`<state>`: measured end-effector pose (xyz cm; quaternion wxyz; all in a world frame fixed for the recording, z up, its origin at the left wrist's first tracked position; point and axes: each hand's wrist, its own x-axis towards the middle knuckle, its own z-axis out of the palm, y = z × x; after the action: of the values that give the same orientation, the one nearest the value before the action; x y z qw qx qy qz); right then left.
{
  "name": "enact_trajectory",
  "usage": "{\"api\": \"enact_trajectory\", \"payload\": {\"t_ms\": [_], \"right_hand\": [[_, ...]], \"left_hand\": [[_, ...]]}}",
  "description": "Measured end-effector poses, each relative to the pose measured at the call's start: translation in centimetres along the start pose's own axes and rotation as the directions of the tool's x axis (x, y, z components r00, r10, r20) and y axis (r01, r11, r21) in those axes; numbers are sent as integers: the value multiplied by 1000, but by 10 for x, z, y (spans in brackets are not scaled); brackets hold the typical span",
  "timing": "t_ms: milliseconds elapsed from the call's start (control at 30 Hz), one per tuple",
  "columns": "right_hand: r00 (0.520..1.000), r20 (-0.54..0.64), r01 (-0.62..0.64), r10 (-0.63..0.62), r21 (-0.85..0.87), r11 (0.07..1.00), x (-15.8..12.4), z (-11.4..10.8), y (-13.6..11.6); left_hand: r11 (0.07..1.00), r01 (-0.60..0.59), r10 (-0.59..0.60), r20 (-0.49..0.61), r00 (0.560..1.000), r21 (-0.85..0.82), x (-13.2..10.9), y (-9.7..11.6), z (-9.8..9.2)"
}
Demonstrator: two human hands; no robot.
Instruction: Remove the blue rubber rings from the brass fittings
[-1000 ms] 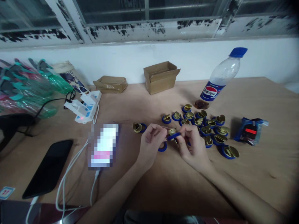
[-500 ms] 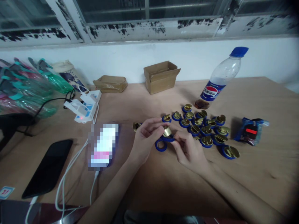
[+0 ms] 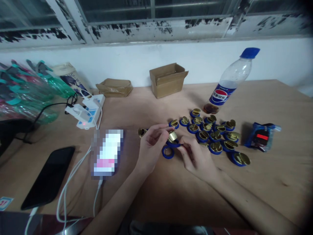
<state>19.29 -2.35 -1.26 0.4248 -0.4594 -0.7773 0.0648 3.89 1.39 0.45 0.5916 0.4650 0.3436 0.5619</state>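
My left hand [image 3: 152, 147] is closed, thumb and fingertips pinching a small brass-coloured cylindrical fitting [image 3: 172, 135]. A blue ring [image 3: 174, 144] surrounds the fitting's lower end, and my right hand [image 3: 199, 158] pinches that ring's right edge between thumb and fingers. Partly covered by my fingers, the contact between ring and fitting cannot be made out fully. Just below them on the table lies a loose blue ring [image 3: 168, 152]. Several brass fittings with blue rings [image 3: 202, 136] are grouped beyond my right hand. Another brass fitting [image 3: 142, 132] lies left of my left fingers.
A cola bottle [image 3: 226, 83] stands behind the fittings, with a small plastic-wrapped packet [image 3: 262, 137] at right. Two cardboard boxes [image 3: 168, 81] sit against the wall. On the left are a power strip [image 3: 89, 116], white cables, a lit phone [image 3: 109, 151] and a dark phone [image 3: 49, 176].
Both hands keep their hold on the fitting and its blue ring, which tilt slightly. The whole view has shifted a little, so everything appears slightly further left.
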Motion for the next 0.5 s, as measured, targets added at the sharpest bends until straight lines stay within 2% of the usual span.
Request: {"api": "enact_trajectory", "payload": {"t_ms": [300,500], "right_hand": [[999,-16,-30,30,-22,999,1,1,-2],[1000,3,1,-1,-25,1000,0,1,-2]], "left_hand": [[999,3,-2,-12,1000,42,-1,1,1],[999,7,-7,-12,1000,50,0,1,-2]]}}
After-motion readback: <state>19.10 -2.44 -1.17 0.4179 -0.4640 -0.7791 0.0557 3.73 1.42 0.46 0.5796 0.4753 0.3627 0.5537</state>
